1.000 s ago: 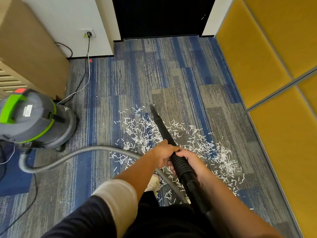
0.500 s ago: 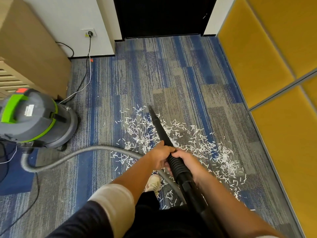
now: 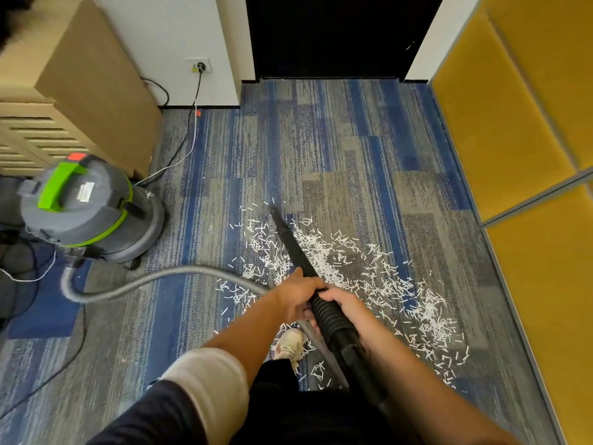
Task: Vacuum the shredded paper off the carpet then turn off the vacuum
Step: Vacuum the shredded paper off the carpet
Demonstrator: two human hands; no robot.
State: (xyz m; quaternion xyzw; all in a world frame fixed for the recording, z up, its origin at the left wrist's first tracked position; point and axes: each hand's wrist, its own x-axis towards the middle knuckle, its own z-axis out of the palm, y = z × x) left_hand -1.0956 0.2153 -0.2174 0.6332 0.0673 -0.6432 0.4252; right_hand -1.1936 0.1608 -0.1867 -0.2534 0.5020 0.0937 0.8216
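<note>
Both hands on the black tapered plastic vacuum wand (image 3: pixel 290 242). Left hand (image 3: pixel 296 295) wraps it from the left, fingers curled round the tube; right hand (image 3: pixel 345 303) grips the ribbed black cuff just behind, fingers curled under. Wand tip sits low at the far edge of the white shredded paper strips (image 3: pixel 369 274), scattered across the blue-grey striped carpet (image 3: pixel 321 149), mostly right of the wand. Grey ribbed hose (image 3: pixel 154 281) loops left to the grey canister vacuum with green handle (image 3: pixel 86 210). White shoe (image 3: pixel 288 345) among the strips.
</note>
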